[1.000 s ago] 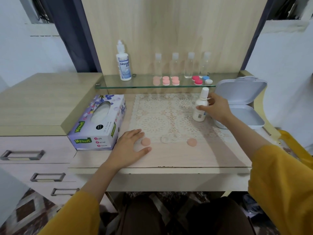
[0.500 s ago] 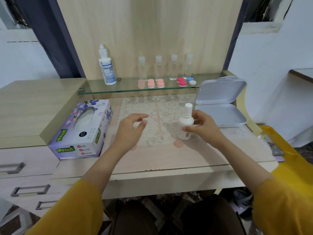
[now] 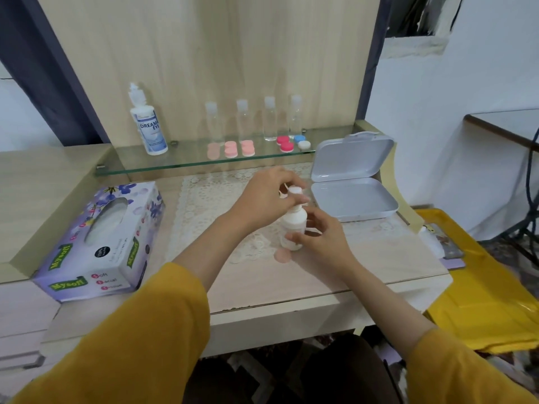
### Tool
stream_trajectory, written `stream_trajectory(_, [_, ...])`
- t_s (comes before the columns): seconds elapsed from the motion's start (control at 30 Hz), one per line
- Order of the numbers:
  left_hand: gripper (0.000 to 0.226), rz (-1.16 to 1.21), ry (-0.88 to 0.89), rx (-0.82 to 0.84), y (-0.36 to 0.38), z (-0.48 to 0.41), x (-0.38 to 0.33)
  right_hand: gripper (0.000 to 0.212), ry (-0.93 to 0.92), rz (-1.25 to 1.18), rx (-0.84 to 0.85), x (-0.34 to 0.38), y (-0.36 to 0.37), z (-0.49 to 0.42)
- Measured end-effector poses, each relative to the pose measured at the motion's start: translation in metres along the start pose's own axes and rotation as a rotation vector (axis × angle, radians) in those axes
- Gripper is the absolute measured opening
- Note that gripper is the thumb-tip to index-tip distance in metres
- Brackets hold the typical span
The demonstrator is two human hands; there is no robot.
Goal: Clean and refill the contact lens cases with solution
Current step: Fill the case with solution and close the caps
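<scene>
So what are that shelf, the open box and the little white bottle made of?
The shelf looks like clear glass: see-through, with a greenish edge. The open box seems matte pale plastic, with moulded rounded corners. The little white bottle is probably opaque plastic, faintly glossy.

The left hand (image 3: pixel 264 196) covers the neck of the bottle (image 3: pixel 292 225), and its fingertips, pinching the cap (image 3: pixel 295 190), are blurred. The right hand (image 3: pixel 322 243) grips the bottle and hides its right side; the label is too faint to read. A peach disc (image 3: pixel 283 258) at the bottle's base is slightly covered by it. Far right of the bottle, a table (image 3: pixel 501 123) is cut by the edge.
</scene>
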State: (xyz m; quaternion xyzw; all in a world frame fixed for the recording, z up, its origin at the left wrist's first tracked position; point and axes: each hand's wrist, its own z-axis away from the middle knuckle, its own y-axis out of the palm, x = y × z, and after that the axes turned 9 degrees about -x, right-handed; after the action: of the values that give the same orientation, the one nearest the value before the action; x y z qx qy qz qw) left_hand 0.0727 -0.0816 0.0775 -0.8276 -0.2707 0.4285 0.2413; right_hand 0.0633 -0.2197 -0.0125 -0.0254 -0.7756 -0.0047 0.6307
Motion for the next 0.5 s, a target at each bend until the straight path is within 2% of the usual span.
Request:
stream_trajectory(0.17, [0.041, 0.105, -0.002, 0.162, -0.0064, 0.005, 0.0019, 0.043, 0.012, -0.032, -0.001, -0.0012, 0.0004, 0.0008])
stream_trajectory(0.23, [0.037, 0.071, 0.015, 0.124, -0.0058, 0.0047, 0.004, 0.043, 0.012, -0.035, 0.003, -0.0012, 0.0008, 0.001])
stream_trajectory(0.37, [0.014, -0.03, 0.034, 0.002, -0.0014, 0.0, 0.0065, 0.043, 0.012, -0.026, 0.003, -0.0016, 0.0017, 0.0002])
stream_trajectory(0.5, [0.03, -0.095, -0.028, -0.116, -0.0002, -0.0008, 0.0055, 0.045, 0.006, 0.018, 0.002, -0.0057, 0.0018, -0.001])
